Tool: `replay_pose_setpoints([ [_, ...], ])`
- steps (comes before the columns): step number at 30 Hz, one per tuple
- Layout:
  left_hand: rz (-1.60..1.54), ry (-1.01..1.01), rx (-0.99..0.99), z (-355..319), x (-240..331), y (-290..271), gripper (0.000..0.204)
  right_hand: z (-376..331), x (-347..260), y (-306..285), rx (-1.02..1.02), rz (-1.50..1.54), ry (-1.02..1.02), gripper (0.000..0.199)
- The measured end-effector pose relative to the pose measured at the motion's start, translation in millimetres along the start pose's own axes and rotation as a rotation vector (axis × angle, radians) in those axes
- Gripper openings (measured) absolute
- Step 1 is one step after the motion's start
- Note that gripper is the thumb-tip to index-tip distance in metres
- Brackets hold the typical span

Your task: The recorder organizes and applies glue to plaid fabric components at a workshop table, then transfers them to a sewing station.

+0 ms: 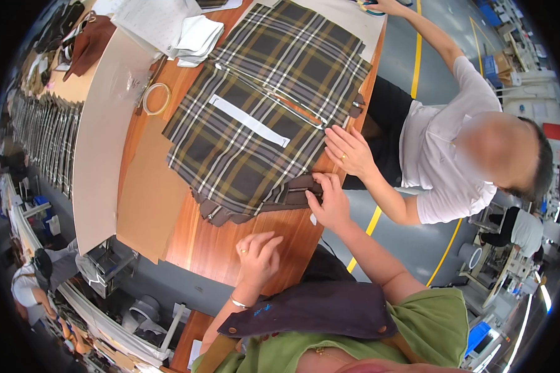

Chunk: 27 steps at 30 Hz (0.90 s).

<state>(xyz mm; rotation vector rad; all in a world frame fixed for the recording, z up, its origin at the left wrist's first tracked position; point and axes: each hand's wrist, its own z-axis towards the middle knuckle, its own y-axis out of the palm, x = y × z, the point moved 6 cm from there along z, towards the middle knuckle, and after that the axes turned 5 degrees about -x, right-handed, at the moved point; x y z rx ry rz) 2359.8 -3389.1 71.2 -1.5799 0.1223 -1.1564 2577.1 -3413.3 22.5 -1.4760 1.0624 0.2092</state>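
A plaid fabric panel point(227, 149) in dark grey, olive and white lies on the wooden table, with a white strip point(249, 121) across it. A long slit point(280, 99) with a zipper-like edge parts it from more plaid cloth point(292, 46) beyond. Dark brown fabric point(230, 216) shows from under the near edge. My right hand point(331, 202) has its bent fingers and thumb on the brown fabric at the right corner. Above the table's near part, my left hand point(258, 258) is empty, its fingers loosely bent and apart.
Across the right edge, a co-worker rests one hand point(350, 151) on the plaid; the other holds scissors point(370, 9). White folded pieces point(199, 37), a tape roll point(156, 99) and brown cardboard point(149, 199) lie on the table's left side point(186, 242).
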Motion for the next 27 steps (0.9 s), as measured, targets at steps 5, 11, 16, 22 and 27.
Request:
replay_pose_setpoints([
  [5,0.133,-0.254,0.001,-77,-40,6,0.030,-23,-6,1,0.127,0.156,-0.230,0.037],
  [11,0.230,-0.294,0.013,-99,-49,19,0.032,-53,-11,25,0.150,-0.108,-0.423,0.033],
  [16,0.276,-0.310,0.056,-98,-54,15,0.030,-51,-13,37,0.173,-0.157,-0.430,0.025],
  [22,0.284,-0.306,0.061,-93,-73,7,0.030,-39,-22,50,0.183,-0.162,-0.418,0.023],
  [27,0.267,-0.296,0.047,-92,-92,6,0.034,-28,-22,70,0.222,-0.194,-0.384,0.020],
])
